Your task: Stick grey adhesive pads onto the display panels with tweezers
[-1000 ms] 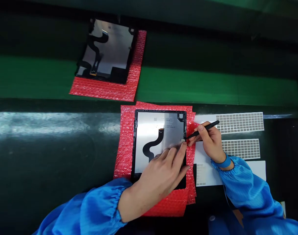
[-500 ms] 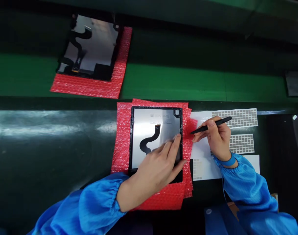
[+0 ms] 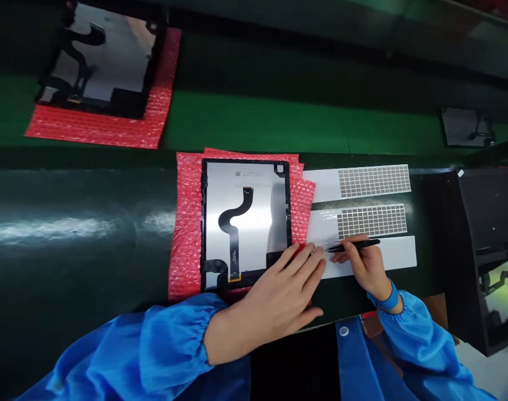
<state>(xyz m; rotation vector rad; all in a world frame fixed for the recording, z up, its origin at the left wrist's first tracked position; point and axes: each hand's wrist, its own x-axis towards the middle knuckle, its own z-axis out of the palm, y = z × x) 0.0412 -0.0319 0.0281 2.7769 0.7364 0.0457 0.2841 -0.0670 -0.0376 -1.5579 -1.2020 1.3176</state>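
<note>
My right hand [image 3: 364, 264] pinches a pair of slim black tweezers [image 3: 368, 243], tips pointing left over the lowest white sticker sheet [image 3: 398, 253]. My left hand [image 3: 279, 289] lies with its fingers stretched out across the lower right corner of a display panel [image 3: 257, 234], fingertips reaching the left end of that sheet by the tweezer tips. The panel has a silver back, a black frame and a curved black flex cable [image 3: 228, 223]. Beneath it lies red bubble wrap [image 3: 185, 234]. My left hand and sleeve hide the panel's lower right part.
Two more white sheets with grids of small grey stickers [image 3: 374, 181] [image 3: 373, 221] lie right of the panel. Another panel [image 3: 107, 61] rests on red bubble wrap [image 3: 99, 128] on the green strip behind. A dark panel [image 3: 464, 127] lies at back right, and a black box-like unit [image 3: 483, 223] stands at right.
The view has shifted right. My right hand has moved with the tweezers from beside the panel's right edge down to the lowest sheet. My left hand has slid down and right off the panel's edge.
</note>
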